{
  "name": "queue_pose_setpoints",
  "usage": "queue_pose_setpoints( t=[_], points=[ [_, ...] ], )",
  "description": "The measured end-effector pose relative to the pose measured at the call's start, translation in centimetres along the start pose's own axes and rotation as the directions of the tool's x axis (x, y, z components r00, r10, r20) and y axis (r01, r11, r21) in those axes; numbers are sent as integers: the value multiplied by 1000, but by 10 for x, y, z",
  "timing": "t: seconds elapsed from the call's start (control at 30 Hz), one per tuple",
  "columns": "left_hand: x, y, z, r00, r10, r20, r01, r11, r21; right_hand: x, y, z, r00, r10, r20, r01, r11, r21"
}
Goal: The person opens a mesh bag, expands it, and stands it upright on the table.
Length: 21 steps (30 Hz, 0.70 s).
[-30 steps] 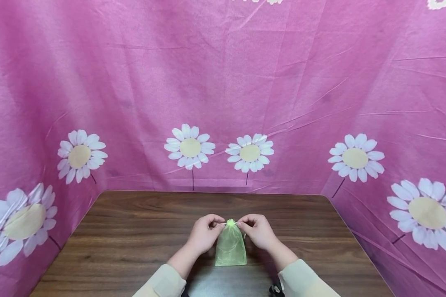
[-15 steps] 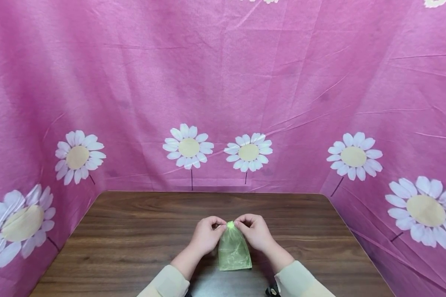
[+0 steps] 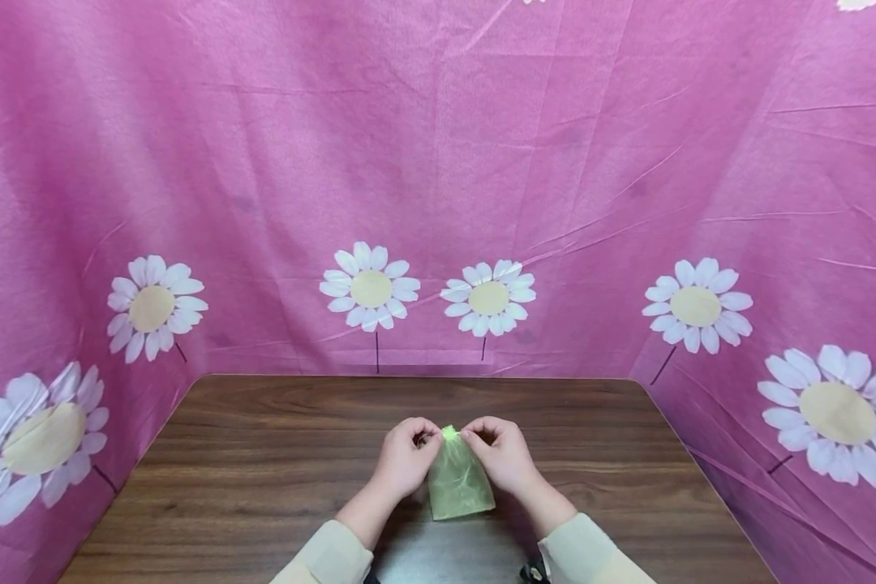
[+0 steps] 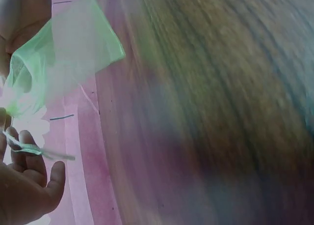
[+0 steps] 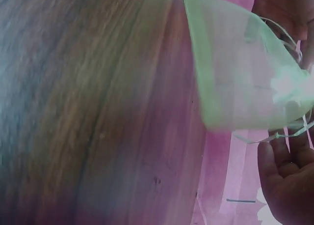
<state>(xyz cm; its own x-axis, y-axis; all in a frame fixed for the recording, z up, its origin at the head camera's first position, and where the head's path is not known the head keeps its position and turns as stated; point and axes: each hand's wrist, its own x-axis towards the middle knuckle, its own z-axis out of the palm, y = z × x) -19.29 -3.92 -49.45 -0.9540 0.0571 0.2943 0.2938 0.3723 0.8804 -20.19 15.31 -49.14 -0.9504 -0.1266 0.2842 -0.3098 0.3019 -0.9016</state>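
Drawstring pouch [image 3: 461, 485] in sheer green hangs at the lower middle of the head frame, between 2 hands, its gathered neck uppermost. Left hand [image 3: 406, 461], left of the neck, and right hand [image 3: 502, 456], right of it, each pinch with thumb and finger close together at the pouch's drawn top. Pale cord [image 4: 29, 149] trails past the left hand's fingers at the lower left of the left wrist frame. Light sleeves [image 3: 333, 553] enter from the bottom edge, over a brown wooden table [image 3: 263, 454]. Pink cloth [image 3: 438, 162] fills the upper frame, with 2 daisies [image 3: 371, 289] near its centre.
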Motion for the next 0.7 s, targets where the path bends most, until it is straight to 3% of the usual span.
queue_pose_setpoints(
  t=[0.2, 0.43, 0.7],
  points=[
    [1, 0, -1, 999, 41, -36, -40, 998, 38, 1, -2, -1, 999, -42, 3, 42, 999, -17],
    [0, 4, -2, 997, 79, -13, -79, 996, 29, 2, -8, 2, 991, -130, 18, 131, 987, -96],
    [1, 5, -2, 988, 152, 25, -153, 987, 43, 1, -10, 3, 988, -154, 21, 155, 978, -137]
  ],
)
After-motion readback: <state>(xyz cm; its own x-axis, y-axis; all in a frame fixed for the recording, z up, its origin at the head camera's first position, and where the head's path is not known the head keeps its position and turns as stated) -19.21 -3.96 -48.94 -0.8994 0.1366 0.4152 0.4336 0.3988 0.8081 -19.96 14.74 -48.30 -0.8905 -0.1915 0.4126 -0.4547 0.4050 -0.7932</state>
